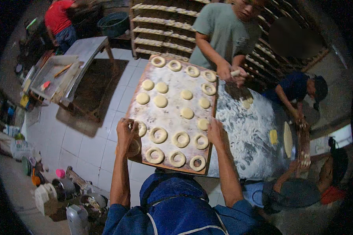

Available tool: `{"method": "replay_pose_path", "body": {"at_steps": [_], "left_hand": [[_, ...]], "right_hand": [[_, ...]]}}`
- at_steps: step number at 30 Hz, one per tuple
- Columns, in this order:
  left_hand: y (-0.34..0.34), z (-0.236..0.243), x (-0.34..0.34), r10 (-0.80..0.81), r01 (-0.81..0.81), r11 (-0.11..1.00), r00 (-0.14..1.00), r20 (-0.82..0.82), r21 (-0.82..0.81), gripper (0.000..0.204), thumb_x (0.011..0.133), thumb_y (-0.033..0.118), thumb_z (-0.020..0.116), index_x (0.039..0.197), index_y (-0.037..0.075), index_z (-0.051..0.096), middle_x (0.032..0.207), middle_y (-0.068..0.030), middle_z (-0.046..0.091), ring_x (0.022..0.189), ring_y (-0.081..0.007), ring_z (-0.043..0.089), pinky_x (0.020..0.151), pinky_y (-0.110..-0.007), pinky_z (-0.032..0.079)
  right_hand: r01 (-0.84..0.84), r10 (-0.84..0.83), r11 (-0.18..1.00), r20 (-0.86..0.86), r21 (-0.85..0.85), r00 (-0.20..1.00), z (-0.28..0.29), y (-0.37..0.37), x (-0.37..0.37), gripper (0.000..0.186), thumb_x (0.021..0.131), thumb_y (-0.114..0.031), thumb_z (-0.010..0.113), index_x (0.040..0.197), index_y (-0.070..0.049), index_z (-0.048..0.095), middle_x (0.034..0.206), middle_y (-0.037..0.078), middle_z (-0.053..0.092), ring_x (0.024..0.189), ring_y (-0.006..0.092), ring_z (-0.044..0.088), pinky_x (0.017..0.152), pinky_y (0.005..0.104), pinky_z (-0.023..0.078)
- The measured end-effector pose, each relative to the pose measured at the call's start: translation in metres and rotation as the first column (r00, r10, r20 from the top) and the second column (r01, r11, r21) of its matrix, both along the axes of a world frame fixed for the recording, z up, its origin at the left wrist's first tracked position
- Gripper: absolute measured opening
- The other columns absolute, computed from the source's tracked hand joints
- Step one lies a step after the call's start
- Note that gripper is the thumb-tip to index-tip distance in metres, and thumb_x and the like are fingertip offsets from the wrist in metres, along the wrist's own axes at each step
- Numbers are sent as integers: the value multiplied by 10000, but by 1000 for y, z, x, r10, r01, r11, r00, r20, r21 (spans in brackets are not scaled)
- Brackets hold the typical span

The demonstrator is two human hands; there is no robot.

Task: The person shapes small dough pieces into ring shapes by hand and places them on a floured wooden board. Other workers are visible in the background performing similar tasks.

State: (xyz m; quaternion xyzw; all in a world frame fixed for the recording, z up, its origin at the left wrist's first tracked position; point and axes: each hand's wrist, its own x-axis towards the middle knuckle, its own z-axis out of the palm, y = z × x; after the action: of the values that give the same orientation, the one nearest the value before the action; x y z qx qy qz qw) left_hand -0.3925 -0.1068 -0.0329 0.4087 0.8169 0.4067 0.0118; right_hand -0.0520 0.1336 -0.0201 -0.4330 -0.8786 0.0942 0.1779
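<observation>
Left hand (126, 132) clamped left edge of wooden board (172, 83), partly covering a dough ring (144, 129). Board sat between both hands, dough discs (160, 102) mid-board. Right hand (217, 133) clamped right edge, underside grip hidden. Floured counter (249, 145), right, was partly blocked; couldn't tell if board touched it.

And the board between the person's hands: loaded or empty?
Loaded: dough rings and flat dough rounds lie across the board, which the left hand and right hand hold at opposite edges.

The view is dim and grainy, the tiled floor (110, 129) partly shadowed, the edges warped, black.
</observation>
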Motion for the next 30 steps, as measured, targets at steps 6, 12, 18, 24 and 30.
{"method": "replay_pose_path", "body": {"at_steps": [6,12,18,24,30], "left_hand": [[88,42,87,-211,223,965,973,-95,141,409,709,39,644,1105,28,543,1020,-190,549,951,-352,528,809,-428,438],[197,-27,136,-306,306,950,895,-324,-53,266,773,89,573,1010,-32,567,930,-232,560,816,-372,554,681,-450,456],[203,-33,121,-367,348,930,885,-288,-118,226,708,226,691,701,28,583,633,-170,563,620,-384,521,578,-460,405],[200,44,193,-356,358,934,932,67,-11,224,731,122,695,787,12,508,625,-102,500,624,-234,514,564,-329,415],[162,57,241,-397,324,914,840,370,244,261,764,77,681,920,18,480,781,-54,549,692,-126,531,602,-271,439]], "right_hand": [[-51,50,995,22,85,999,-30,6,-9,374,826,-189,580,1101,56,510,1100,280,529,1079,409,487,931,474,374],[-74,52,972,-100,-224,994,6,16,-18,343,719,-218,716,899,18,543,876,181,601,849,345,585,754,462,450],[-432,119,782,-573,-449,811,-16,24,16,339,701,-147,713,930,-5,507,845,101,556,773,185,547,688,341,457],[-219,-33,838,-449,-499,893,-65,39,-13,532,681,-244,753,1099,1,533,1085,162,553,970,248,562,822,373,454],[-520,-127,699,-802,-490,584,6,49,108,260,696,-146,734,910,-30,642,840,48,636,786,139,589,680,297,490]]}}
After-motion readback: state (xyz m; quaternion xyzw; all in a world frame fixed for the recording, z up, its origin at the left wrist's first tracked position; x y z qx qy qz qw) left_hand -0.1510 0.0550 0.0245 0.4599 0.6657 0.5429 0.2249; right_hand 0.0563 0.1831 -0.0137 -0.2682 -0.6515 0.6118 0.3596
